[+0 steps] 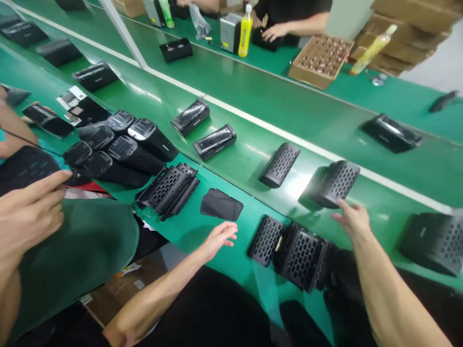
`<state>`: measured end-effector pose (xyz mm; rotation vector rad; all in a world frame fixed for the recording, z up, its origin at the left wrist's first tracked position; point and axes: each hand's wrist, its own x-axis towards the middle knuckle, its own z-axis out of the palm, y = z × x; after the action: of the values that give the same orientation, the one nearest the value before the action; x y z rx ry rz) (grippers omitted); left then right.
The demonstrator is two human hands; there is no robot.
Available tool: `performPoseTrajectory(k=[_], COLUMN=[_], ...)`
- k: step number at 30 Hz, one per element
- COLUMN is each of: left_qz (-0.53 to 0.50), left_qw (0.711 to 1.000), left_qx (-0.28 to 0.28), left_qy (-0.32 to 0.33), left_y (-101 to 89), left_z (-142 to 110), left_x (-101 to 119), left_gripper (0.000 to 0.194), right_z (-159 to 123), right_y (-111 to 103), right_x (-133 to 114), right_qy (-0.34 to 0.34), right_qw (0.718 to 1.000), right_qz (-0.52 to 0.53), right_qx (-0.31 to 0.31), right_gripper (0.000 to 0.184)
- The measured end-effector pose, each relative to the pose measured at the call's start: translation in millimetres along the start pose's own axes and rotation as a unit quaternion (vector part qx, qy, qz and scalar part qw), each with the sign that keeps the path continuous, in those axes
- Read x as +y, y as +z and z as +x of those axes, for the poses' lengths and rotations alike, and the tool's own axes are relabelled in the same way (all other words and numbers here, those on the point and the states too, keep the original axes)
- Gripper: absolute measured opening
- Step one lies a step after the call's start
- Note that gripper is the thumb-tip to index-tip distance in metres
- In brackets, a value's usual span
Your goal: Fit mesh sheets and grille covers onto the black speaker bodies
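Note:
My left hand (220, 239) is over the green table edge, its fingers loosely stretched out and holding nothing. Just beyond it lie thin black sheets (221, 204). On the green belt, my right hand (353, 218) has its fingers apart at the near end of a black perforated housing (340, 182). The fingertips overlap that end, and whether they touch it I cannot tell. Between my hands, a black perforated panel (266, 241) rests on the table beside a larger perforated housing (301, 258). Farther left is a stack of black perforated panels (168, 189).
Another perforated housing (280, 165) and several black housings, such as one (214, 141) farther left, sit on the belt (253, 130). Upright black housings (135, 154) crowd the table at left, near a co-worker's hand (34, 212). Across the belt stand a yellow bottle (245, 33) and a cardboard box (320, 60).

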<state>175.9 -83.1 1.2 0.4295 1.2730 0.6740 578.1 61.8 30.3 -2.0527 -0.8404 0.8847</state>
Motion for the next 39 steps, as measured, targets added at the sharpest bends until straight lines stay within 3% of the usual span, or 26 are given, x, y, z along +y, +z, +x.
performPoseTrajectory(k=[3,4,6,9,12,15,18,20,23,27,30,33,39], left_qz=[0.012,0.015,0.021,0.026,0.044,0.078,0.080,0.054,-0.017,-0.121,-0.166,-0.153,-0.130], left_qw=[1.000,0.999,0.999,0.998,0.994,0.983,0.976,0.977,0.979,0.975,0.955,0.930,0.917], left_qx=[-0.023,-0.032,-0.043,-0.048,-0.085,-0.152,-0.196,-0.202,-0.201,-0.155,-0.113,-0.094,-0.085], left_qy=[0.003,0.003,0.000,-0.031,-0.060,-0.061,-0.046,-0.032,0.006,0.102,0.218,0.322,0.366], left_y=[6.2,6.8,5.9,6.2,15.3,26.2,23.9,11.7,-17.6,-64.2,-98.5,-123.0,-138.3], left_z=[3,4,4,2,-1,-6,-15,-23,-36,-46,-56,-73,-101], left_x=[-2,-4,-10,-22,-35,-44,-48,-48,-44,-33,-19,-11,-12], left_gripper=[0.061,0.064,0.066,0.065,0.061,0.052,0.052,0.059,0.071,0.084,0.072,0.067,0.082], right_z=[-90,-130,-215,-319,-361,-366,-371,-373,-361,-322,-303,-297,-292], right_y=[-67,-89,-123,-142,-132,-125,-123,-110,-64,24,73,91,93], right_x=[5,10,29,86,139,140,100,76,59,45,26,12,17], right_qy=[0.032,0.020,0.023,-0.008,-0.017,0.002,0.070,0.081,0.034,-0.061,-0.159,-0.251,-0.345], right_qw=[0.996,0.989,0.975,0.945,0.932,0.943,0.966,0.988,0.995,0.978,0.955,0.919,0.872], right_qz=[-0.064,-0.122,-0.198,-0.318,-0.362,-0.334,-0.249,-0.128,0.030,0.064,-0.001,-0.056,-0.095], right_qx=[-0.052,-0.088,-0.093,-0.069,-0.028,-0.009,-0.004,-0.024,-0.090,-0.189,-0.251,-0.298,-0.334], right_gripper=[0.061,0.061,0.068,0.090,0.102,0.098,0.098,0.100,0.101,0.111,0.118,0.123,0.118])
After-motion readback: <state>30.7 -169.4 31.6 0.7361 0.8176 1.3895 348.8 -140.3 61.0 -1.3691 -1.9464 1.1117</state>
